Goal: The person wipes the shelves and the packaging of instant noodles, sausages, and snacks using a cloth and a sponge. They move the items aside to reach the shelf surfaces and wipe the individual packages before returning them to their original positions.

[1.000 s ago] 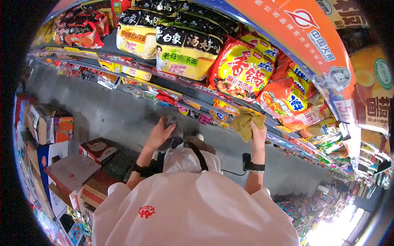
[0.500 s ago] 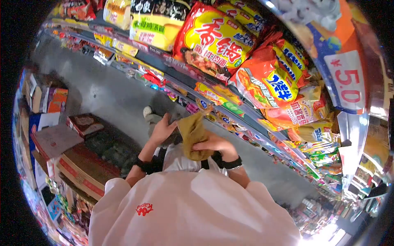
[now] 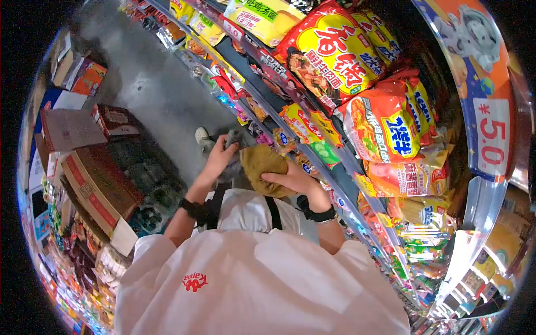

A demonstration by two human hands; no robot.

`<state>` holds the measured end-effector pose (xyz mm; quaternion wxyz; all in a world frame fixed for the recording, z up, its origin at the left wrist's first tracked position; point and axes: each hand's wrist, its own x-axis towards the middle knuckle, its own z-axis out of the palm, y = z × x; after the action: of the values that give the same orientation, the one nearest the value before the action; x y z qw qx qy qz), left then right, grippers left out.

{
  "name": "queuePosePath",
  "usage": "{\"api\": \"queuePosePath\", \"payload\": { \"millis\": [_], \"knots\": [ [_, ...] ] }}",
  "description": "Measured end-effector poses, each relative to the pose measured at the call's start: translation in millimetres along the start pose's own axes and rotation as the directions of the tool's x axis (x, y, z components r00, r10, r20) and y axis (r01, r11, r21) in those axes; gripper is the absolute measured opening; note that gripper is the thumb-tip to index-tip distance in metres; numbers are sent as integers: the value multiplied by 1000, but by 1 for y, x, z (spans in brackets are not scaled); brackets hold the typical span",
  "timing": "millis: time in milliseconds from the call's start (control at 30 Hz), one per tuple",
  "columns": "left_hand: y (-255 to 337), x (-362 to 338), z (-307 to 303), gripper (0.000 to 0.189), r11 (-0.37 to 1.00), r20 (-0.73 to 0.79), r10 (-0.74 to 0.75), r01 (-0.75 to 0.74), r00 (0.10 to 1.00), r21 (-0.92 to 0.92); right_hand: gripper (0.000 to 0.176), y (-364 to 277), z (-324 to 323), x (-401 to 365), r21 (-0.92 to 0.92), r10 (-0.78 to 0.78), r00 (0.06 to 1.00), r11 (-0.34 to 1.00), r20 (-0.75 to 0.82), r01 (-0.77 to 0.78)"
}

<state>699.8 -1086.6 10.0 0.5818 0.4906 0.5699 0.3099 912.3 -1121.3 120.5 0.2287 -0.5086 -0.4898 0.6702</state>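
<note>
A mustard-brown folded cloth [image 3: 262, 164] is in my right hand [image 3: 293, 180], with the thumb lying over its near edge. To the left, my left hand [image 3: 219, 159] is raised with its fingers pinched on a small grey piece [image 3: 232, 138], whose kind I cannot make out. A gap separates that hand from the brown cloth. Both hands are in front of my waist, above the grey floor.
Along the right runs a shelf with noodle packets [image 3: 335, 53] and a price edge [image 3: 268, 58]. A price sign [image 3: 491, 134] stands at its far right. Cardboard boxes [image 3: 92, 195] and wrapped bottles [image 3: 151, 215] stand on the left.
The view has turned, so the shelf sits lower and further right. My left hand has come away from the cloth and shows a grey piece; the cloth now looks flatter and wider.
</note>
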Motion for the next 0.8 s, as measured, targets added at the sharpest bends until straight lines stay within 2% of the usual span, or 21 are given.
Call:
{"api": "queuePosePath", "payload": {
  "millis": [33,67,100,133,167,233,267,333,367,400,433,467,500,533,567,633,700,800],
  "knots": [
    [1,5,2,35,999,-74,42,-43,996,-19,52,3,2,0,-14,5,1000,1000,15,-5],
    [1,9,3,38,997,-62,-69,72,996,40,47,9,6,-1,-41,-21,1000,999,-21,20],
    [-3,15,11,38,996,-81,-79,81,994,28,41,14,11,-4,-64,-46,997,997,-54,43],
    [-9,22,21,41,991,-144,-6,25,990,128,37,7,17,-8,-61,52,997,997,-59,-55],
    [-15,29,32,45,973,-200,72,-24,977,231,37,12,22,-9,-71,56,998,996,-35,-59],
    [-11,38,61,53,982,-191,20,17,981,188,35,30,35,-14,197,236,971,955,-43,-223],
    [-11,44,77,55,984,-132,-28,51,991,172,35,50,39,-17,178,242,970,956,-25,-234],
    [-28,63,112,54,987,-78,-101,110,992,117,38,93,42,-21,99,334,932,941,-143,-323],
    [-41,72,130,51,988,-75,-130,136,989,80,38,96,43,-23,83,344,930,938,-127,-335],
    [-33,73,140,51,987,-84,-143,148,986,66,36,92,44,-25,169,395,915,910,-80,-378],
    [-20,70,150,47,980,-150,-200,200,968,-16,34,91,45,-28,250,447,894,870,-34,-425],
    [-14,72,156,43,965,-212,-260,242,942,-104,34,94,44,-30,231,462,886,866,-28,-444],
    [-20,78,159,43,960,-221,-273,250,936,-127,34,98,44,-30,273,525,849,828,-66,-490],
    [-26,81,165,39,965,-320,-243,193,916,-180,34,103,42,-32,314,590,801,783,-103,-537],
    [-26,83,166,36,966,-420,-218,133,881,-222,34,107,39,-33,293,605,790,776,-95,-559],
    [-33,98,153,34,962,-436,-242,156,867,-223,35,119,36,-25,354,663,737,726,-132,-589],
    [-39,115,139,35,985,-534,-151,83,832,-150,36,131,33,-18,353,678,721,715,-142,-603],
    [-27,139,98,41,983,-583,-134,31,801,-182,36,163,24,-10,372,708,696,681,-117,-631]
  ]
}}
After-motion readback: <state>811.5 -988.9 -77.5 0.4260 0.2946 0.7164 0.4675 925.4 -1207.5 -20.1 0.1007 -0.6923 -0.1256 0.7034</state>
